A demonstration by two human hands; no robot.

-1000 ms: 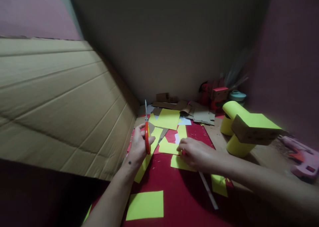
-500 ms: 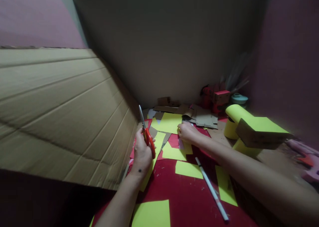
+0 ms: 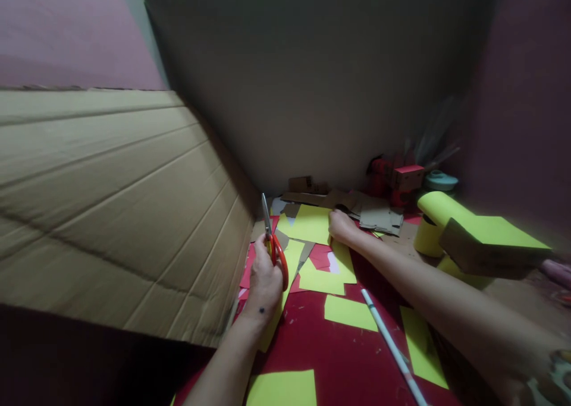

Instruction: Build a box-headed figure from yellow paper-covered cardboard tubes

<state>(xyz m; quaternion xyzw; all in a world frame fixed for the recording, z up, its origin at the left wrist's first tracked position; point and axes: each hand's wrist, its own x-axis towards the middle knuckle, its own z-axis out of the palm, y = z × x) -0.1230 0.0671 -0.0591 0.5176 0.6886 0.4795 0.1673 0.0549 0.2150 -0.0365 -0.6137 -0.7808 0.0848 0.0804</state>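
My left hand [image 3: 266,278] is wrapped round a pair of scissors [image 3: 277,254] with red handles, blades pointing up and away from me. At the back of the pile, my right hand [image 3: 342,226] has its fingers closed at the right edge of a sheet of yellow paper [image 3: 312,223]. Its fingertips are partly hidden, but they appear to pinch that edge. Below the sheet lies a yellow paper offcut [image 3: 323,280] with a notch, over red and grey scraps. A small yellow rectangle [image 3: 350,312] lies nearer me, beside a white stick [image 3: 392,346].
A large cardboard sheet [image 3: 111,216] leans along the left side. To the right stands a yellow-covered cardboard shape [image 3: 491,239]. Cardboard pieces [image 3: 377,213] and a red box [image 3: 408,177] sit at the back. More yellow paper [image 3: 283,388] lies on the red surface [image 3: 330,358] near me.
The view has shifted slightly, so everything sits a little further right and lower. My right hand has moved a little up along the yellow sheet's right edge. The scissors stay in my left hand.
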